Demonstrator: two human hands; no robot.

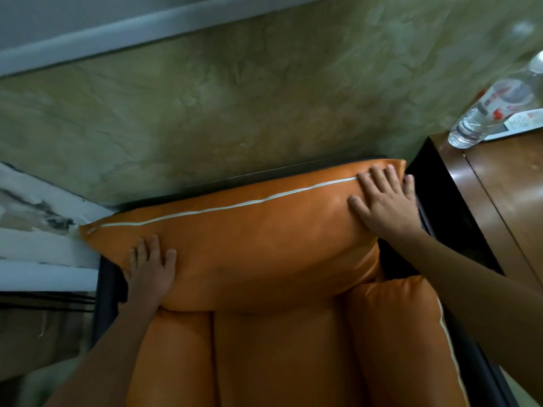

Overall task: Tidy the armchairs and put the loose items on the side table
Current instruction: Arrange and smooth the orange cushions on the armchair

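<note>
cushion (pixel 249 245) | left hand (pixel 151 273) flat on it; right hand (pixel 385 201) flat on it

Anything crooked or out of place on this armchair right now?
The orange back cushion sits askew: its white-piped top edge slopes, lower at the left hand than at the right hand. Both palms lie flat on it. Nothing looks spilled or torn.

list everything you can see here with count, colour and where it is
back cushion: 1, orange with white piping, upright against the armchair's back
seat cushions: orange, count unclear, below the back cushion
armchair frame: 1, black, around the cushions
side table: 1, brown wood, right of the armchair
water bottle: 1, clear with red and white label, on the side table
left hand: 1, flat on the back cushion's lower left
right hand: 1, flat on its upper right
</note>
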